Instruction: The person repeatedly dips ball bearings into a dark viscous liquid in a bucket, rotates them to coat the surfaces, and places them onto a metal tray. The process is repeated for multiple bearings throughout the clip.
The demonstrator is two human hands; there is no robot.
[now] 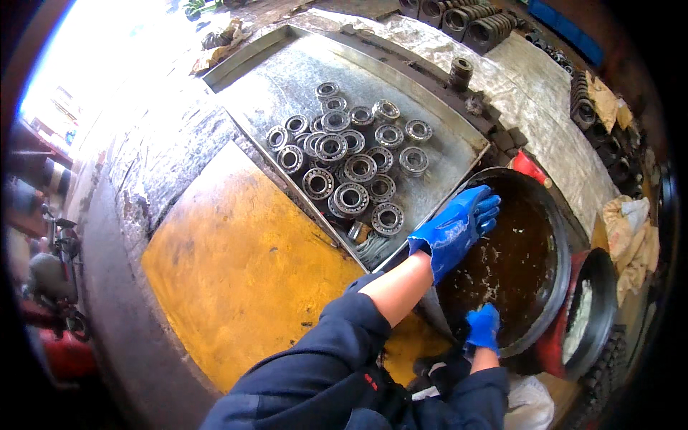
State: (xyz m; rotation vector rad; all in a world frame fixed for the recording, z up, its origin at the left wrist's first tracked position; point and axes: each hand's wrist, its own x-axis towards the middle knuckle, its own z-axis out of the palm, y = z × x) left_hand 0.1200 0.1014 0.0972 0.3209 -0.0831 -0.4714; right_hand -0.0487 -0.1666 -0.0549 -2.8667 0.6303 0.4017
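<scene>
My left hand, in a blue rubber glove, reaches over the near left rim of a round basin of dark brown liquid. Its fingers are stretched out and nothing shows in them. Closer to me, my right hand, also blue-gloved, is closed at the basin's near side; whatever it may hold is hidden. Left of the basin, a shallow metal tray bears several steel ball bearings, some stacked. A brush-like bundle lies in the tray's near corner, beside my left wrist.
A yellow sheet lies left of my arms. Right of the basin stands a red drum-like container. Dark ring-shaped parts line the far side, and a small stack of bearings stands beyond the tray. A motorcycle is at the left.
</scene>
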